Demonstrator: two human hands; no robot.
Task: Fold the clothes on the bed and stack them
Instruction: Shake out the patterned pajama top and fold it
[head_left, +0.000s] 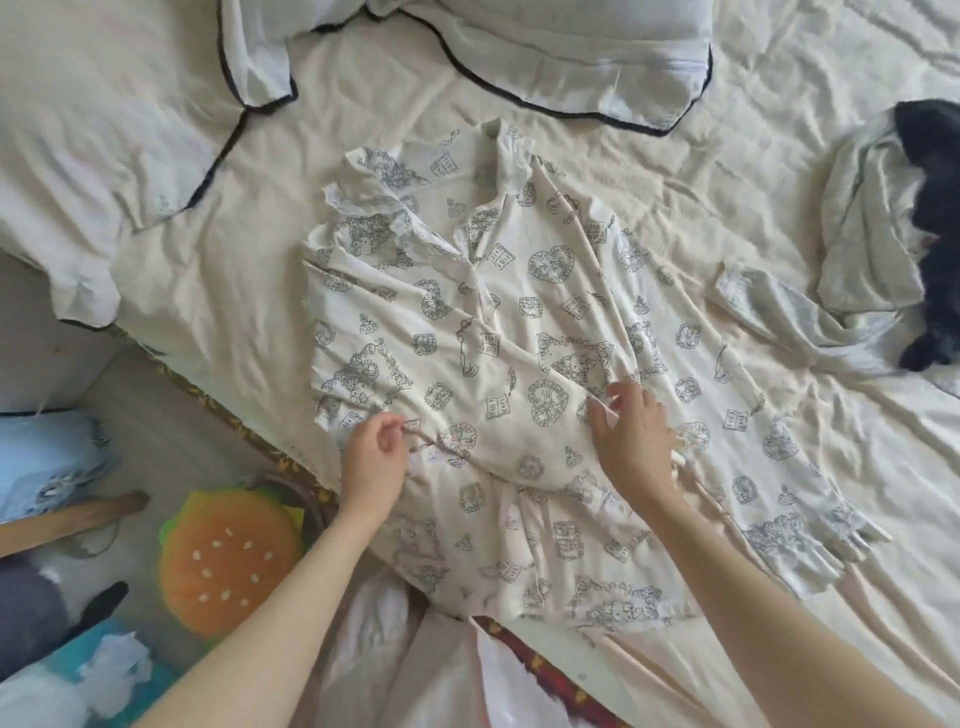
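Pinching a little fold of fabric, the left hand (375, 457) has its thumb and first fingers (395, 431) curled onto the near left edge of the printed pajama top (519, 332). The right hand (631, 441) is flatter: fingers mostly straight and spread, resting on the cloth near the middle, with what looks like a small pale tag or bit of cloth under the fingertips. Bit blurry there, so I can't say if it's actually nipping that bit or just pressing.

The top itself lies spread out face up across the bed (249, 291), collar toward the pillows (519, 47), hem hanging slightly over the near edge, one sleeve bunched at the left and the other running out to the lower right. Lots of soft wrinkles, so I'd guess it's thin, light, floppy stuff that won't hold a crease on its own and will slide a bit on the sheet. Best bet imo is grabbing it at seams, shoulders and hem corners, not the middle, and smoothing flat with an open palm before each fold. The frilly cuffs will probably want tucking in.

Off to the right, well apart, there's a crumpled grey garment (862, 228) with something black (930, 208) beside it, presumably next in line. No stack that I can see yet. On the floor to the left sits a burger cushion (228, 561).
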